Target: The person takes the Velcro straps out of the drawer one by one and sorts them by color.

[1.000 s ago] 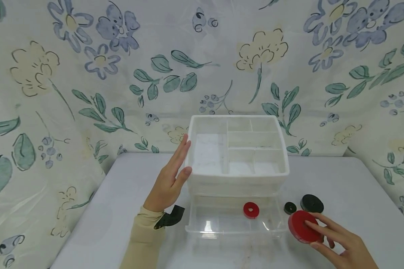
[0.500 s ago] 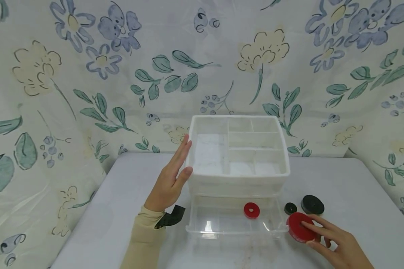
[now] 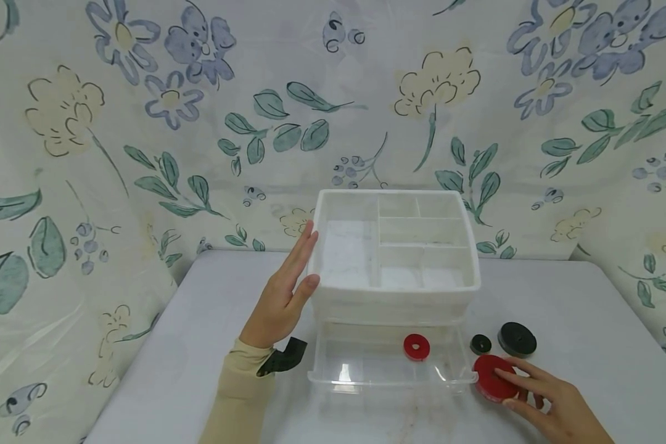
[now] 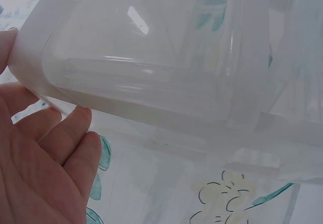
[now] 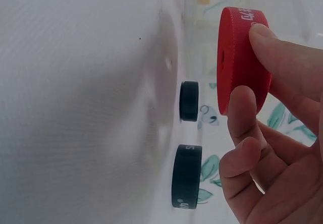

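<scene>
The left hand (image 3: pixel 277 308) lies with its fingers straight along the side of the white organizer (image 3: pixel 394 305), touching it without grasping it, while the right hand (image 3: pixel 557 401) pinches a large red roll (image 3: pixel 491 379) between thumb and fingers. That roll is beside the front right corner of the clear drawer (image 3: pixel 361 383), which stands pulled out below the compartments; from the right wrist it appears to be held up off the worktop (image 3: pixel 166 382), though whether it touches the drawer's corner I cannot tell. A small red ring (image 3: pixel 425 353) lies inside the drawer, right of its middle. On the worktop, just beyond the held roll, are a small black roll (image 3: pixel 475 346) and a larger black roll (image 3: pixel 517 338). The likeliest trouble is at the drawer's edge: if the red roll travels left too low, it could catch on the rim, jolting the drawer and sending the ring sliding. The pinch bears on the roll's edge, so a knock or loosened fingers could twist it free. Moving it away from the person could nudge the small black roll. Because the left hand only rests against the organizer, a hard push might shift the whole unit.
</scene>
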### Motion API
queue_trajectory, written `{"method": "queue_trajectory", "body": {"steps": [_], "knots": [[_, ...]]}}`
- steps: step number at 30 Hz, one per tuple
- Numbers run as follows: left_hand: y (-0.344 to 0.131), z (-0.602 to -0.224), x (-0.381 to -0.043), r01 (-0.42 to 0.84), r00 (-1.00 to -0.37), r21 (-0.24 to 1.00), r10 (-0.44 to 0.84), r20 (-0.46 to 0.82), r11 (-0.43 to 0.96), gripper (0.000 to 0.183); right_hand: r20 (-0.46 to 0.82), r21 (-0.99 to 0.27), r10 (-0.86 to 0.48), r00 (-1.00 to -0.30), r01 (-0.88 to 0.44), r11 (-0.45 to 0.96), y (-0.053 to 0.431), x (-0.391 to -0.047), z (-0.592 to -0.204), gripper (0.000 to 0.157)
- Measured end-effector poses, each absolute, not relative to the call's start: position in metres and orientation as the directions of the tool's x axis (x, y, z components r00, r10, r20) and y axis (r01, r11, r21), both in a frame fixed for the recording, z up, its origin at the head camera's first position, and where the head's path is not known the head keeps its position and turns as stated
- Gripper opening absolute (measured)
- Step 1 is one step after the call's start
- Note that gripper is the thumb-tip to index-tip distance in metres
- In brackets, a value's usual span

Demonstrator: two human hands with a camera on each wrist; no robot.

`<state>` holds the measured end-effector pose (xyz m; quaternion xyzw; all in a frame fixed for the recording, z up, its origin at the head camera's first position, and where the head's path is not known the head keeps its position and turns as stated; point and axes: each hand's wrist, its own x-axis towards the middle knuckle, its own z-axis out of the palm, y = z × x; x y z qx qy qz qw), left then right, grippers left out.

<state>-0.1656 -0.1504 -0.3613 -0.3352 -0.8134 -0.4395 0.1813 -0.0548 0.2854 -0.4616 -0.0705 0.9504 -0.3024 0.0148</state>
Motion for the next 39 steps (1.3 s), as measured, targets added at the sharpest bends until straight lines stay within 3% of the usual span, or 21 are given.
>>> {"method": "queue_trajectory", "body": {"steps": [8,31,39], "knots": [[-0.151,-0.360,-0.165,0.703,-0.711,0.594,0.390,0.585,0.391,0.062,0.018,-0.561,-0.181,-0.983,-0.160,0.812,0.287,-0.056,-0.464,0.050],[-0.151,-0.360,-0.165,0.700,-0.714,0.590,0.398,0.576,0.401,0.064,-0.131,-0.588,-0.163,-0.978,-0.056,0.807,0.288,-0.065,-0.471,0.051],[-0.151,-0.360,-0.165,0.706,-0.708,0.583,0.399,0.583,0.402,0.064,-0.129,-0.601,-0.172,-0.977,-0.061,0.797,0.289,-0.065,-0.474,0.051]]}}
